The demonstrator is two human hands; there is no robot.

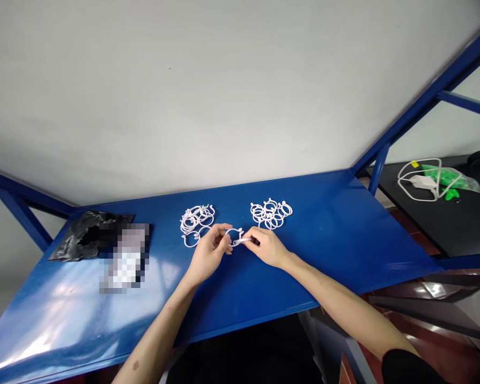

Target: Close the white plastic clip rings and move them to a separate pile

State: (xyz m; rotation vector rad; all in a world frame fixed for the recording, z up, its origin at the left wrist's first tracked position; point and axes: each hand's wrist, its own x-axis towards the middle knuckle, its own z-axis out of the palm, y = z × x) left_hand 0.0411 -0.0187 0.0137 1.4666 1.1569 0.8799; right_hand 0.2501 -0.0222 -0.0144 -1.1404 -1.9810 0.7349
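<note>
My left hand [211, 255] pinches a white plastic shower curtain ring [234, 230] with small knobs at its opening. In my right hand [267, 247] is a second white ring [245, 240], seen nearly edge-on. The two rings meet between my hands, just above the blue table [240, 298]; whether they are linked I cannot tell. Beyond my left hand lies a loose pile of the same rings [190, 220], partly hidden by the fingers. Another pile of rings [269, 215] rests behind my right hand.
At the left, a crumpled black plastic bag [74, 237] lies beside a pixelated object [128, 261]. Blue metal frame bars [379, 168] rise at both sides before a pale wall. To the right, a black surface [416, 224] bears a white cable [402, 184] and green pieces in a clear bag [450, 178].
</note>
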